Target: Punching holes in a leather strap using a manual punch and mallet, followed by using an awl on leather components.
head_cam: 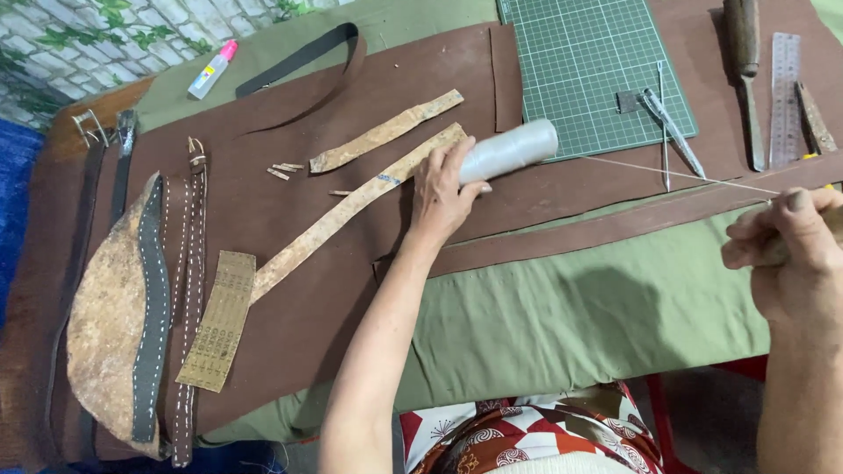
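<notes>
Fig.: your left hand is closed around the near end of a white thread spool, which lies on its side on the brown leather sheet at the lower-left corner of the green cutting mat. Your right hand is pinched shut on the thread, which runs taut from spool to fingers, above a long brown leather strap. Handling, judged: spool looks light, rigid-cored, w/ a smooth, rather slippery wound surface; being cylindrical it will likely roll if released, so take it around the body, thumb opposite fingers, as your grip does now. The thread is thin, soft and probably slides through a loose pinch; hold it between fingertip pads near the free end. Nearby on the bench: two pale mottled strips, a punched tan strip, a stitched dark strap on a curved mottled piece, awls or needles, a wood-handled tool, a metal ruler, a glue tube. Green cloth covers the bench front.
</notes>
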